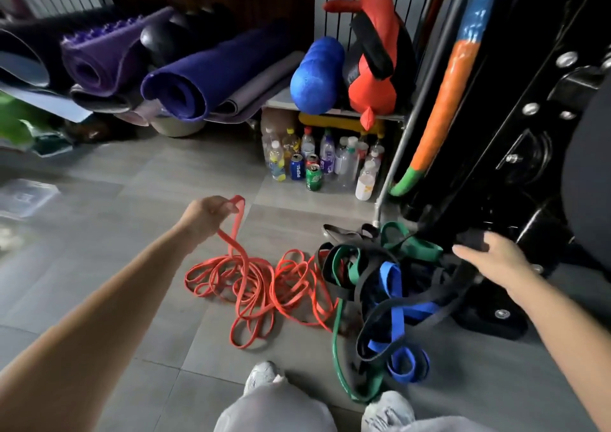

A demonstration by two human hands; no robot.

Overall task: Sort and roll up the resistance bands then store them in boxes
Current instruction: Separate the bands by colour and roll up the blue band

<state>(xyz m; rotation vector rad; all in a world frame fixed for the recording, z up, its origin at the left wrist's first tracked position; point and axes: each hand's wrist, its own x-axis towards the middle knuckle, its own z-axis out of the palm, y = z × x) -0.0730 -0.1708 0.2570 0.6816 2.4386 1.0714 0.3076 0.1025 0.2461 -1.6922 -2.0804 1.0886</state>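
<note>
A tangle of thin red resistance bands (254, 282) lies on the grey floor in the middle. To its right sits a heap of wider black, green (342, 266) and blue bands (396, 319). My left hand (206, 215) grips one red band by its looped end and holds it lifted above the red pile. My right hand (492, 259) hovers over the right side of the dark heap with fingers spread, holding nothing. A clear plastic box (23, 196) sits at the far left on the floor.
Rolled yoga mats (205, 77) and a blue foam roller (317, 74) are stacked at the back. Bottles and cans (317, 160) stand under a low shelf. A black weight rack (515, 140) fills the right side. My two shoes (264, 375) are at the bottom edge.
</note>
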